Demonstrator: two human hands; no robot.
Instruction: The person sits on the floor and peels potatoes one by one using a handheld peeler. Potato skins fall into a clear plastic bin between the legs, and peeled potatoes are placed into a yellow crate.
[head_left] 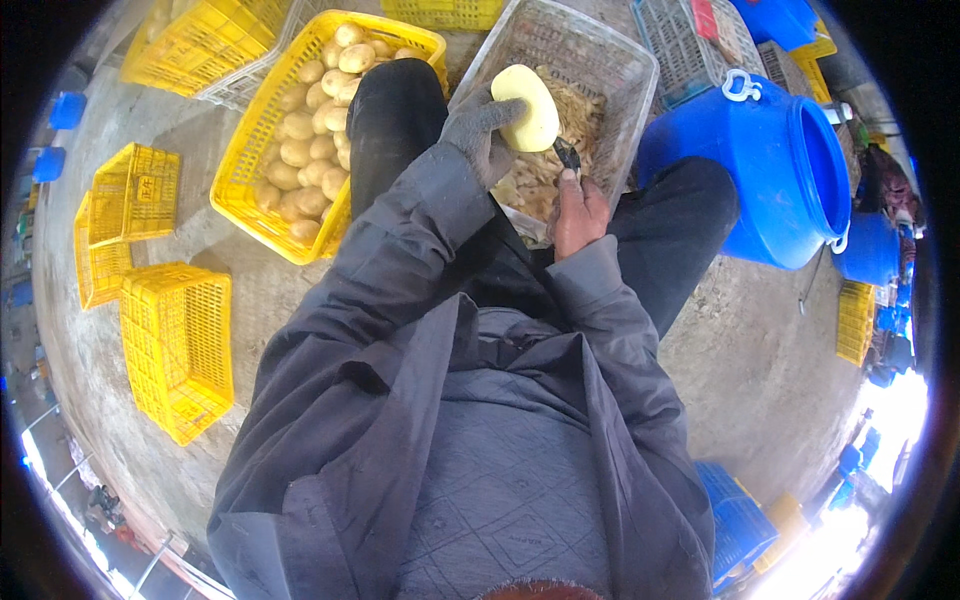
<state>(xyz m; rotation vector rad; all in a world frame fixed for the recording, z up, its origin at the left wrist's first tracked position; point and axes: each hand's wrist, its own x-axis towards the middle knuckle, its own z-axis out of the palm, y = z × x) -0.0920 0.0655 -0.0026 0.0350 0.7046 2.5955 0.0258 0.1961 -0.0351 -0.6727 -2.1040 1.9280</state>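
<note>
My left hand (474,134), in a dark grey glove, is closed around a peeled pale-yellow potato (526,108) with its thumb across the front. Close below it, my bare right hand (580,212) grips a dark-headed peeler (567,157) by its handle. The peeler's head is just under the potato's lower right edge; whether they touch I cannot tell. Both hands are over a grey crate (610,70) between my knees, with brownish peelings (580,112) lying in it. To the left of my left knee stands a yellow crate (232,150) of unpeeled potatoes (300,126).
A large blue drum (700,150) lies tipped at my right knee, its mouth facing right. Yellow crates (170,340) stand on the concrete floor (260,310) at left. Another grey crate (668,45) is at the far right, and a blue crate (735,515) at the near right.
</note>
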